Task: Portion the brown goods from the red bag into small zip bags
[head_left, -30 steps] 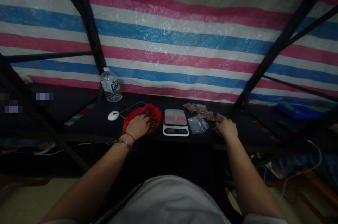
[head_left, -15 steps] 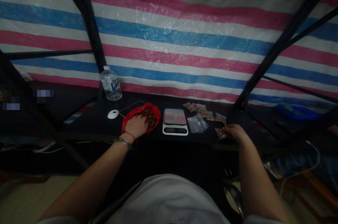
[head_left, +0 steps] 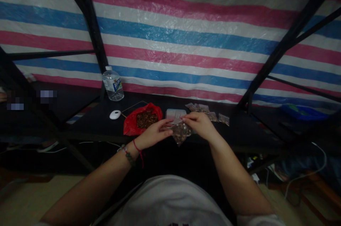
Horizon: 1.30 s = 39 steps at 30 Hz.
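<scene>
Head view: both hands together over the near edge of the table (head_left: pixel 87 126), in front of the scale (head_left: pixel 174 114). Left hand (head_left: pixel 153 135) and right hand (head_left: pixel 199 125) each pinching the top of one small clear bag (head_left: pixel 180 133) with fingers clamped on it — bag hanging between them, partly filled with brown bits, held just above the table edge.

Just left of the hands, one red bag (head_left: pixel 131 125) lying open with a heap of the same brown bits (head_left: pixel 145 119) inside. Beyond the scale, a row of small filled bags (head_left: pixel 210 114) — about five, hard to count exactly in the dim light. One white mouse (head_left: pixel 115 114) beside the red bag, one water bottle (head_left: pixel 113 84) upright at the back against the striped tarp (head_left: pixel 186 41).

Judged risks: held by its top corners only, so a loosened pinch could drop the bag off the table edge onto the floor; mouth likely unsealed, so tilting could spill the bits. Left forearm close to the red bag — a careless sweep could scatter the heap.
</scene>
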{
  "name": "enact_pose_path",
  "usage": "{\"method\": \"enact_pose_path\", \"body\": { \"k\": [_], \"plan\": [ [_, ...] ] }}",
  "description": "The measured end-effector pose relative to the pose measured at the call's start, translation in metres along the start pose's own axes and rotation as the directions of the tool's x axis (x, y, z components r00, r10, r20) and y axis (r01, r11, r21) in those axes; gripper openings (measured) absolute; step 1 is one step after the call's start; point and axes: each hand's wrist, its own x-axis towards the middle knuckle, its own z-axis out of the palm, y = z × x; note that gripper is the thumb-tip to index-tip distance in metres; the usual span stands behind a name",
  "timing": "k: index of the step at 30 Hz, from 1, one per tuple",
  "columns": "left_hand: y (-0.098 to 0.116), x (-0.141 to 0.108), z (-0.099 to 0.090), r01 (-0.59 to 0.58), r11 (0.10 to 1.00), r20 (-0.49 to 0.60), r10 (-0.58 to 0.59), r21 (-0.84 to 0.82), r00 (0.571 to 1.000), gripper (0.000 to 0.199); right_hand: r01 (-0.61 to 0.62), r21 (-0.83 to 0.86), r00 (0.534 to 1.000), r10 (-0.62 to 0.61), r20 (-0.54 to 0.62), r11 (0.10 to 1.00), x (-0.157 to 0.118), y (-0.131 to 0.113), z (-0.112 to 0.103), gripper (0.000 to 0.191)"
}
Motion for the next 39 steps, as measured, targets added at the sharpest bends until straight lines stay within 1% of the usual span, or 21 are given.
{"method": "enact_pose_path", "body": {
  "k": [2, 4, 7, 10, 13, 16, 18, 19, 20, 21, 23, 24, 25, 26, 27, 29, 31, 33, 35, 37, 39],
  "plan": [
    [0.001, -0.002, 0.006, 0.013, 0.999, 0.031, -0.011, -0.053, 0.999, 0.049, 0.022, 0.036, 0.998, -0.024, 0.052, 0.999, 0.004, -0.009, 0.017, 0.024],
    [-0.002, -0.003, 0.005, 0.035, 0.997, 0.023, -0.034, -0.062, 0.999, 0.04, 0.011, 0.078, 0.997, -0.017, 0.075, 0.997, 0.005, -0.01, 0.021, 0.025],
    [-0.007, -0.001, -0.003, 0.039, 0.996, 0.001, -0.039, -0.075, 0.999, 0.036, -0.044, 0.161, 0.993, 0.026, 0.116, 0.986, 0.003, -0.003, 0.013, 0.027],
    [-0.009, 0.001, -0.009, 0.008, 0.997, -0.014, -0.009, -0.073, 1.0, 0.035, -0.129, 0.249, 0.971, 0.071, 0.229, 0.96, -0.001, 0.007, 0.003, 0.028],
    [-0.011, 0.002, -0.01, -0.029, 0.997, 0.003, 0.029, -0.067, 1.0, 0.033, -0.203, 0.293, 0.924, 0.085, 0.372, 0.934, -0.007, 0.015, -0.002, 0.03],
    [-0.016, 0.002, -0.007, -0.039, 0.994, 0.021, 0.041, -0.101, 0.999, 0.036, -0.244, 0.303, 0.842, 0.046, 0.538, 0.921, -0.012, 0.02, -0.002, 0.03],
    [-0.021, 0.003, -0.004, -0.029, 0.992, 0.043, 0.034, -0.121, 0.999, 0.041, -0.266, 0.316, 0.792, 0.02, 0.61, 0.911, -0.014, 0.02, 0.001, 0.032],
    [-0.023, 0.003, -0.003, -0.028, 0.994, 0.041, 0.032, -0.104, 0.999, 0.043, -0.274, 0.327, 0.781, 0.01, 0.625, 0.904, -0.015, 0.02, 0.003, 0.034],
    [-0.025, 0.004, -0.002, -0.033, 0.998, 0.014, 0.034, -0.062, 0.999, 0.045, -0.278, 0.343, 0.78, 0.002, 0.626, 0.897, -0.015, 0.019, 0.006, 0.035],
    [-0.027, 0.005, -0.002, -0.044, 0.999, -0.042, 0.044, 0.002, 0.998, 0.046, -0.276, 0.358, 0.787, -0.005, 0.617, 0.892, -0.015, 0.018, 0.008, 0.036],
    [-0.027, 0.006, -0.001, -0.049, 0.986, -0.186, 0.078, 0.158, 0.979, 0.045, -0.26, 0.377, 0.82, -0.004, 0.573, 0.889, -0.014, 0.017, 0.015, 0.037],
    [-0.025, 0.006, -0.001, -0.037, 0.975, -0.241, 0.092, 0.221, 0.966, 0.041, -0.251, 0.38, 0.84, 0.005, 0.542, 0.89, -0.013, 0.017, 0.018, 0.036],
    [-0.023, 0.005, 0.0, -0.024, 0.966, -0.26, 0.093, 0.258, 0.961, 0.034, -0.244, 0.381, 0.861, 0.019, 0.508, 0.892, -0.013, 0.018, 0.021, 0.036],
    [-0.02, 0.004, 0.002, -0.017, 0.963, -0.239, 0.084, 0.269, 0.967, 0.027, -0.242, 0.381, 0.878, 0.035, 0.477, 0.892, -0.012, 0.018, 0.025, 0.035],
    [-0.016, 0.002, 0.003, -0.021, 0.965, -0.185, 0.071, 0.262, 0.98, 0.022, -0.244, 0.383, 0.89, 0.049, 0.453, 0.891, -0.011, 0.018, 0.028, 0.035],
    [-0.011, -0.001, 0.009, -0.047, 0.977, -0.039, 0.056, 0.209, 0.998, 0.026, -0.248, 0.391, 0.9, 0.061, 0.432, 0.886, -0.011, 0.019, 0.037, 0.036],
    [-0.008, -0.004, 0.015, -0.052, 0.987, 0.059, 0.044, 0.149, 0.997, 0.028, -0.245, 0.398, 0.898, 0.052, 0.438, 0.884, -0.012, 0.02, 0.045, 0.036],
    [-0.009, -0.005, 0.019, -0.022, 0.991, 0.079, 0.012, 0.132, 0.997, 0.029, -0.243, 0.398, 0.89, 0.04, 0.455, 0.885, -0.013, 0.021, 0.052, 0.034],
    [-0.01, -0.005, 0.021, 0.015, 0.987, 0.08, -0.028, 0.158, 0.996, 0.031, -0.246, 0.382, 0.878, 0.038, 0.477, 0.891, -0.013, 0.024, 0.056, 0.033],
    [-0.01, -0.004, 0.02, 0.038, 0.981, 0.107, -0.06, 0.189, 0.992, 0.032, -0.236, 0.363, 0.865, 0.025, 0.502, 0.901, -0.013, 0.027, 0.056, 0.032],
    [-0.008, -0.004, 0.017, 0.039, 0.982, 0.156, -0.068, 0.184, 0.985, 0.031, -0.217, 0.347, 0.849, 0.001, 0.528, 0.913, -0.013, 0.028, 0.055, 0.032]
  ]
}}
